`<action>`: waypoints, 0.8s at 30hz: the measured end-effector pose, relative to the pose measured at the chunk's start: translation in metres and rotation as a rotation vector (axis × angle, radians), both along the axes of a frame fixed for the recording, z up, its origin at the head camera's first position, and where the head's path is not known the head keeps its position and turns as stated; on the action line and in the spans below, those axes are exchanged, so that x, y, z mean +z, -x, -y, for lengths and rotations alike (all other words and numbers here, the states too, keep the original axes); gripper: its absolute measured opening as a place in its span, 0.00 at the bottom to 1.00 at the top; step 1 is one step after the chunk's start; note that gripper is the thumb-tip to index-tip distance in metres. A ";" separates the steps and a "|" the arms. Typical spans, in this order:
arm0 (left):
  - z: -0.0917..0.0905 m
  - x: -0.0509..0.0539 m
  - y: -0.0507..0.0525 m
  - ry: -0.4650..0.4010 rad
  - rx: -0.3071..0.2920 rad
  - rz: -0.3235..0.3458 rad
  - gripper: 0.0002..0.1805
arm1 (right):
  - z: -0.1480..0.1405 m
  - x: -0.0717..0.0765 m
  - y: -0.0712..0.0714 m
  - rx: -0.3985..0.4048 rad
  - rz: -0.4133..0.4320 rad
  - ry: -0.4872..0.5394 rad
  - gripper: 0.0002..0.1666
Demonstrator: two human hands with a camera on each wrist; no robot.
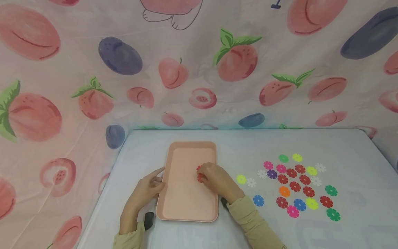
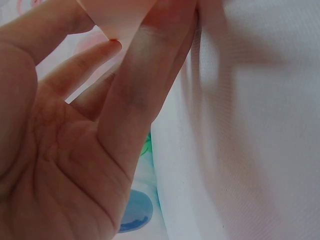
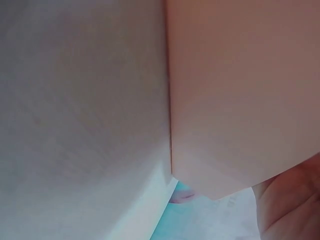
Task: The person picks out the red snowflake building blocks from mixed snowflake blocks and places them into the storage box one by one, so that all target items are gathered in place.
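A pink rectangular tray (image 1: 186,204) lies on the table. My left hand (image 1: 146,188) holds its left side, the thumb at the rim and the other fingers along the outside. In the left wrist view the tray's corner (image 2: 120,17) shows between thumb and fingers of the left hand (image 2: 75,150). Over the tray's right half, my right hand (image 1: 216,178) pinches red flower-shaped plastic discs (image 1: 199,178); the fingers partly hide them, so their number is unclear. The right wrist view shows mostly the tray's outer side (image 3: 240,100), with part of a hand at lower right.
Several flower-shaped discs (image 1: 294,186) in red, green, yellow, blue, pink, orange, purple and white are spread right of the tray. A yellow disc (image 1: 241,179) lies closest to it. Behind the white table (image 1: 357,155) hangs a fruit-patterned cloth (image 1: 149,41).
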State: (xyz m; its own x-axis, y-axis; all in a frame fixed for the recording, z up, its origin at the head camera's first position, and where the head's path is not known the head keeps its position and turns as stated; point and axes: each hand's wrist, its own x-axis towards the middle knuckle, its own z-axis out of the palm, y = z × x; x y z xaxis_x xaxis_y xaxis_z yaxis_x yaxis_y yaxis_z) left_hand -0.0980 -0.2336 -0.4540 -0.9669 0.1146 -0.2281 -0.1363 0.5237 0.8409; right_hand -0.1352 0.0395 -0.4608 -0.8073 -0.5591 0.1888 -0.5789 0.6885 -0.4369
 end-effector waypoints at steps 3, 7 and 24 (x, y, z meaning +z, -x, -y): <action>0.000 0.001 0.000 -0.001 0.000 -0.001 0.33 | 0.000 0.001 -0.001 0.004 -0.021 0.002 0.06; 0.000 0.003 -0.001 -0.015 -0.003 0.002 0.33 | -0.001 0.001 -0.002 0.000 -0.031 0.004 0.07; -0.001 0.004 -0.001 -0.019 -0.016 0.004 0.33 | -0.007 0.014 -0.008 0.019 -0.046 -0.007 0.11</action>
State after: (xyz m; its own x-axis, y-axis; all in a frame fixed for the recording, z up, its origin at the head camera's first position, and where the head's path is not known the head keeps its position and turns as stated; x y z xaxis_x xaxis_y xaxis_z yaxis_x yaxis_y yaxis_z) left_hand -0.0973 -0.2328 -0.4501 -0.9640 0.1348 -0.2292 -0.1310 0.5095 0.8505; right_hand -0.1275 0.0468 -0.4471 -0.7872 -0.5756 0.2213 -0.6112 0.6805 -0.4043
